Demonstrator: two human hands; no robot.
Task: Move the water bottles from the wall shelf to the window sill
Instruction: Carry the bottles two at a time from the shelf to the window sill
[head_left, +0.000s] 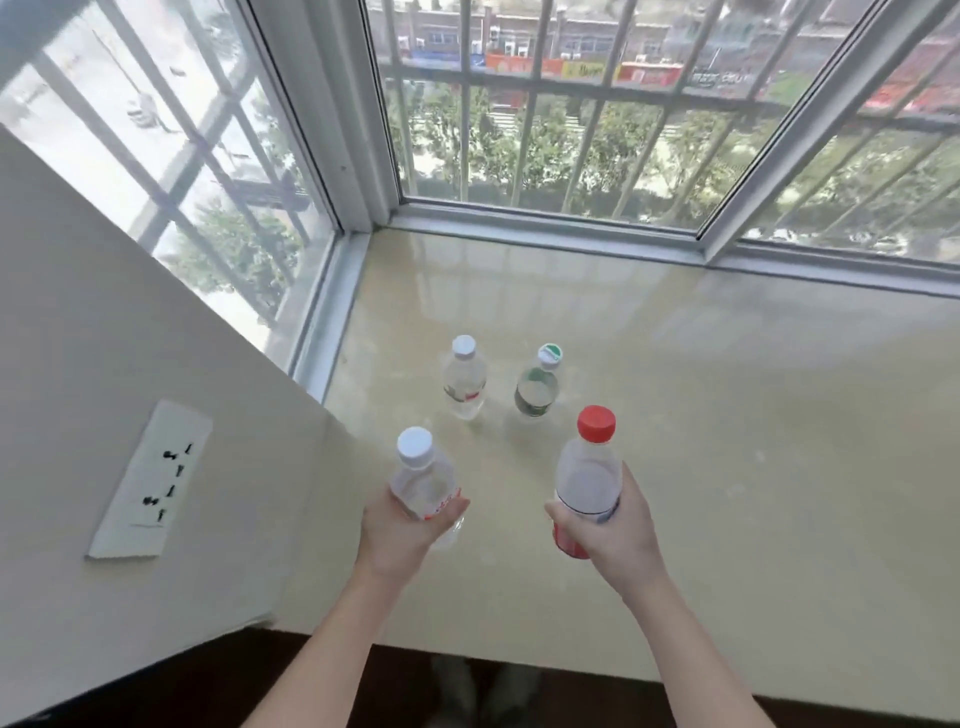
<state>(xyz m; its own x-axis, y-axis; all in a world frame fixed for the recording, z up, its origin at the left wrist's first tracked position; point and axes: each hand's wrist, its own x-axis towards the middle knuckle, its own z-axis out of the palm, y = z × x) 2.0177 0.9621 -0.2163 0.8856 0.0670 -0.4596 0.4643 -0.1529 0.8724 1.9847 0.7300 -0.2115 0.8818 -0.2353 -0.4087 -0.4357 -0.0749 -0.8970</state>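
The left hand (400, 525) grips a clear plastic bottle with a white cap (423, 475), and the right hand (610, 525) grips a clear plastic bottle with a red cap (589, 467). Beyond them, 2 more clear bottles, one white-capped (465, 379) and one green-capped (537, 387), stand upright on the glossy cream window sill (727, 415).

Standing bottles (465, 384) on sill (727, 389), held bottles (589, 478) nearer

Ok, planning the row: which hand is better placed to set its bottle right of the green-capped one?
Probably right: the right hand holds the red-capped bottle nearest the green-capped bottle, bare window sill beside it.
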